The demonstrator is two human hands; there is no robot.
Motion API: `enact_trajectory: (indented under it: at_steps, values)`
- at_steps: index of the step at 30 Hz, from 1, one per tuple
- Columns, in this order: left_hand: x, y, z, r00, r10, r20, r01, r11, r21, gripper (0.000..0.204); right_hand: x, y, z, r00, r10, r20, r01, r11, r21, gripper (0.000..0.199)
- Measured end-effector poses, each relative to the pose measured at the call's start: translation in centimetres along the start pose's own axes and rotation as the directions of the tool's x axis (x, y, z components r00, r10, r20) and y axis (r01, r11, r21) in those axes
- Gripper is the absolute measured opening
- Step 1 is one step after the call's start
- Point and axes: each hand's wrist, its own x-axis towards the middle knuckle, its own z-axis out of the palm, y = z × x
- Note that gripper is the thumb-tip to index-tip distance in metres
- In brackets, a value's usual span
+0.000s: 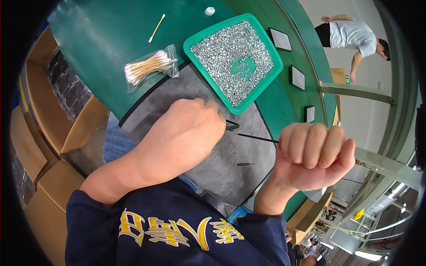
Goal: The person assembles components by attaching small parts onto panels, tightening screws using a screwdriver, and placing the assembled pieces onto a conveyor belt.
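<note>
I log a small dark metal part [232, 125] poking out from the fingers of my left hand [186, 133], which is curled tight around it over the grey felt mat [222, 168] on the green surface [106, 35]. My right hand [315, 155] is a closed fist gripping a thin black rod [257, 138]. Beyond lie a green plastic tray of small silvery metal pieces [235, 62] and a clear bag of cotton swabs [148, 66].

Single head-worn fisheye view, looking steeply down, close over a green table [111, 35], edges bending
</note>
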Motion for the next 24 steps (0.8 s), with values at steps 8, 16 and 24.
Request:
enact_trajectory:
  at_steps: [8, 16, 24]
  values:
    - [0.0, 0.1, -0.1, 0.999, -0.023, 0.024, 0.024, 0.999, -0.021, 0.004, -0.1, 2.3, 1.4, 0.987, -0.062, -0.146, 0.04, 0.988, -0.146, 0.051]
    - [0.1, 0.5, -0.3, 0.997, -0.043, 0.058, 0.043, 0.999, 0.006, 0.004, -0.4, 2.5, 2.2, 0.993, -0.06, -0.102, 0.033, 0.967, -0.251, 0.049]
    - [0.1, 0.6, -0.5, 0.998, -0.028, 0.049, 0.029, 1.0, -0.01, 0.004, -1.6, 2.7, 2.7, 0.994, -0.109, 0.018, 0.105, 0.89, -0.443, 0.047]
